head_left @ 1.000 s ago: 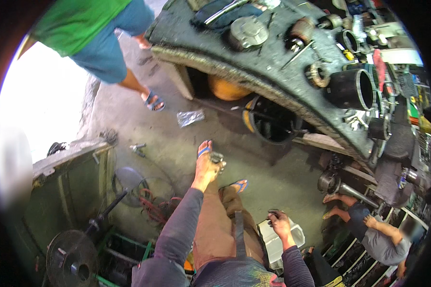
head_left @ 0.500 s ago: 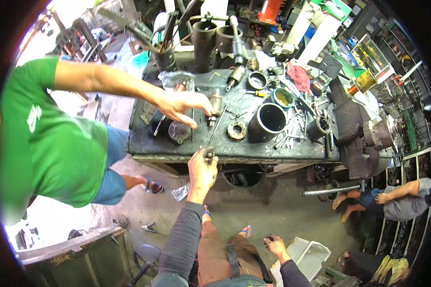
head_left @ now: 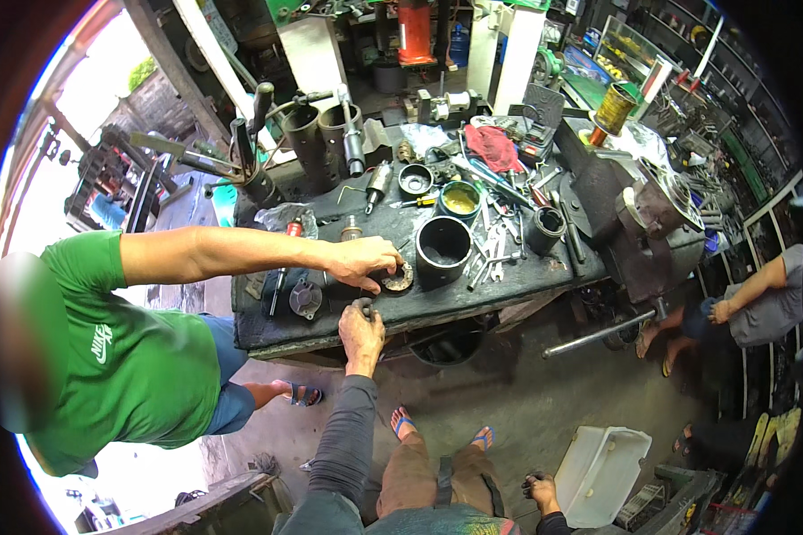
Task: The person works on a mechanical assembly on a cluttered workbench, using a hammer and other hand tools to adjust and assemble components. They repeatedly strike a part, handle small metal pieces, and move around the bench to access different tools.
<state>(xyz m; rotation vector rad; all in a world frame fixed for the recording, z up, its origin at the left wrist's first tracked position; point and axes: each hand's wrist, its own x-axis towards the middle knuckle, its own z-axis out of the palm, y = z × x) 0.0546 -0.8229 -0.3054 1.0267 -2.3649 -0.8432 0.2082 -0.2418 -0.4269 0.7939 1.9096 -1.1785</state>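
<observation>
The person's left hand (head_left: 360, 328) is clenched around a small dark metal part (head_left: 364, 305) at the near edge of the grimy steel workbench (head_left: 268, 325). The part looks rigid, heavy for its size, and probably oily, so a full-fist hold suits it. The right hand (head_left: 542, 489) hangs low, fingers loosely curled, apparently empty.
</observation>
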